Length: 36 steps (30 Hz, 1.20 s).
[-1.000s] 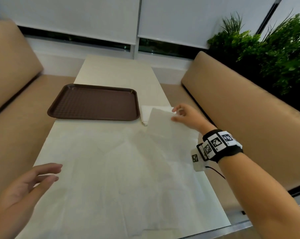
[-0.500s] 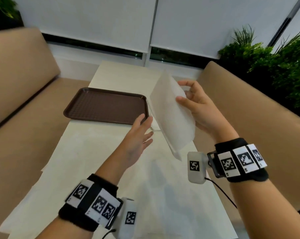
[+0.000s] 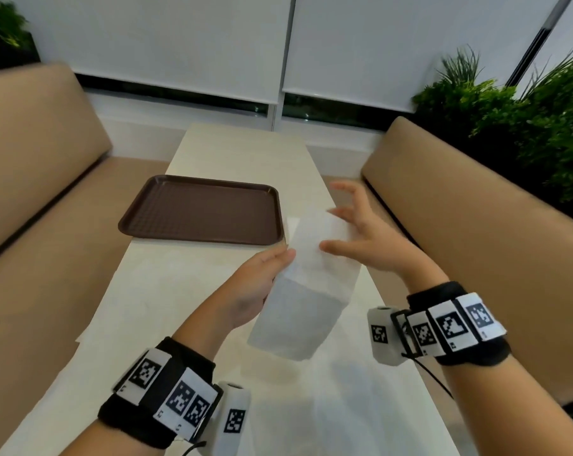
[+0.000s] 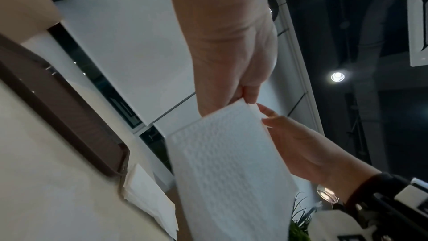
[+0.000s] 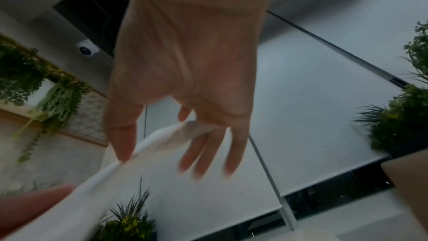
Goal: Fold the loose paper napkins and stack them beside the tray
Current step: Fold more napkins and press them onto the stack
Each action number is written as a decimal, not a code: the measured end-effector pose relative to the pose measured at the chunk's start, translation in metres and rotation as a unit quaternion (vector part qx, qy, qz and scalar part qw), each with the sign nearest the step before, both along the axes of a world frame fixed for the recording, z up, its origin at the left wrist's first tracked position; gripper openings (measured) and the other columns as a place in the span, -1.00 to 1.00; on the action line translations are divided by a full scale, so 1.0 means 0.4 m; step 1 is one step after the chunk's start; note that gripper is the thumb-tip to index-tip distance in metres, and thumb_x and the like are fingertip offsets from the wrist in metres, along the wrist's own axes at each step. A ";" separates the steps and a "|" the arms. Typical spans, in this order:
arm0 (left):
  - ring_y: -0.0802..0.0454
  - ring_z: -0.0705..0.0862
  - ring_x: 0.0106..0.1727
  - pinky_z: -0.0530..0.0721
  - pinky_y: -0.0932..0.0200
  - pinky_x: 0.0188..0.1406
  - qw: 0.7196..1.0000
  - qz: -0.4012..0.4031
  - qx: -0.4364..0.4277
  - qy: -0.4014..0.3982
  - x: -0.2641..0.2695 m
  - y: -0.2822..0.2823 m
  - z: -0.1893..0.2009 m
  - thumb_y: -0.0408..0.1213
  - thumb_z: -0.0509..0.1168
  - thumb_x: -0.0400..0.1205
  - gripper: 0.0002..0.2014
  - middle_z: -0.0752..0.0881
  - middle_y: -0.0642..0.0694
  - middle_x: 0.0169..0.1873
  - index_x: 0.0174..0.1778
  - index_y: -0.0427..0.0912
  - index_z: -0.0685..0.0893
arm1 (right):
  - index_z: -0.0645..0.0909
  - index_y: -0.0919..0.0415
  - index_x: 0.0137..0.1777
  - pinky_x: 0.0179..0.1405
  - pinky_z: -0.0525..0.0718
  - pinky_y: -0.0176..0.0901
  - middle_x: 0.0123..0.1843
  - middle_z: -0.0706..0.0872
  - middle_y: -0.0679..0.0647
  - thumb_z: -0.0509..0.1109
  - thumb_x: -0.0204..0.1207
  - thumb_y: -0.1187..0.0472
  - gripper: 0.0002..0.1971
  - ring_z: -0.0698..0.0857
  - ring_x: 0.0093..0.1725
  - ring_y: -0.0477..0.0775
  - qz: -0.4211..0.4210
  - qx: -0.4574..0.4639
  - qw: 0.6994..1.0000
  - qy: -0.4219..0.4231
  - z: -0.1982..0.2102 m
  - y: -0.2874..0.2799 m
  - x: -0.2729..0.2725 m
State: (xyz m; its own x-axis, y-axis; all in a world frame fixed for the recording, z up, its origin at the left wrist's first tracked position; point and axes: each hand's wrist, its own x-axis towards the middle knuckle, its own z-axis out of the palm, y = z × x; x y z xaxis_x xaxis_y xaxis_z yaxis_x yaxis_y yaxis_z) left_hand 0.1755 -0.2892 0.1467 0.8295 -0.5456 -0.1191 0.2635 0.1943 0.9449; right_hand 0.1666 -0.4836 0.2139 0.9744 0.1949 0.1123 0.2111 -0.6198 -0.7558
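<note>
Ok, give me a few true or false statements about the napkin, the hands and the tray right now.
1. The left hand pinches the napkin. True.
2. The tray holds a napkin stack. False: the tray holds nothing; the stack lies beside it on the table.
3. The right hand has its fingers spread. True.
4. The napkin lies flat on the table. False: it is held in the air.

table (image 3: 239, 149) cream, long | on it: brown tray (image 3: 203, 210); folded napkin stack (image 4: 148, 201) beside tray
</note>
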 end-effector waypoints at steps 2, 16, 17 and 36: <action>-0.05 0.75 0.15 0.71 0.13 0.06 0.999 -0.031 0.019 -0.020 -0.001 0.010 -0.015 -0.24 0.16 0.72 -0.70 0.77 -0.12 0.16 0.36 -0.12 0.60 | 0.18 -0.16 0.36 -0.13 0.78 -0.12 0.09 0.67 0.16 0.42 0.51 0.39 -0.36 0.75 -0.13 0.05 0.017 0.027 0.998 0.046 -0.010 -0.017 -0.001; -0.24 0.71 0.02 0.61 0.13 -0.06 0.968 0.109 0.209 -0.084 0.285 -0.077 -0.204 -0.53 0.28 0.60 -0.59 0.78 -0.01 -0.09 -0.38 0.03 0.83 | 0.65 0.06 0.02 -0.06 0.75 -0.17 0.14 0.69 0.00 0.37 0.50 0.48 -0.72 0.75 -0.04 0.05 -0.228 0.172 0.955 0.077 -0.300 -0.219 0.177; -0.20 0.70 -0.05 0.58 0.18 -0.14 0.967 0.125 0.205 -0.089 0.334 -0.104 -0.202 -0.54 0.26 0.61 -0.59 0.77 -0.02 -0.11 -0.35 0.04 0.82 | 0.63 0.10 -0.04 -0.14 0.72 -0.26 0.09 0.68 0.02 0.36 0.49 0.50 -0.74 0.72 -0.10 0.01 -0.242 0.162 0.955 0.059 -0.292 -0.224 0.213; -0.13 -0.24 0.65 -0.01 -0.19 0.52 0.790 -0.016 0.580 -0.200 0.586 -0.318 -0.346 0.08 0.06 0.69 -0.53 -0.19 -0.05 0.67 0.54 0.13 0.30 | 0.33 0.21 0.39 0.49 0.28 -0.05 0.53 0.06 0.37 0.10 0.62 0.27 -0.66 0.08 0.57 0.37 -0.257 -0.170 0.919 0.248 -0.466 -0.318 0.481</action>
State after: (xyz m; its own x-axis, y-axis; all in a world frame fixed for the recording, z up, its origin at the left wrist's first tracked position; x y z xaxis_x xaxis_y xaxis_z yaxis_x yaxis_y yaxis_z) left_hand 0.4100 -0.4165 0.0081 0.9156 -0.2831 -0.2857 -0.1135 -0.8633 0.4917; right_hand 0.3592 -0.6107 0.0275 0.8625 -0.3635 -0.3520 -0.4932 -0.7593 -0.4246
